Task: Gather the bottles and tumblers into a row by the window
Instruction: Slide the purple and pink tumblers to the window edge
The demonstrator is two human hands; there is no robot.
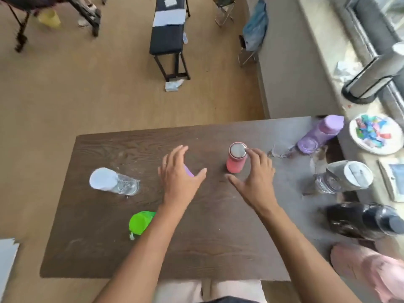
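Observation:
A pink bottle with a silver cap (236,159) stands upright mid-table. My right hand (256,173) is open beside it, fingertips at its cap. My left hand (178,171) hovers open over a small purple item (189,171) that it mostly hides. On the left stand a clear tumbler with a white lid (113,182) and a green bottle (141,223). Along the right edge near the window are a purple bottle (320,134), a clear tumbler with a grey lid (343,177), a dark bottle (363,221) and a pink bottle (369,267).
The dark wooden table (196,248) has worn grey patches on the right. On the sill sit a plate of coloured scraps (376,133), a framed picture (393,182) and a cylindrical lamp (371,77). A black bench (168,38) and folding stools stand beyond on the floor.

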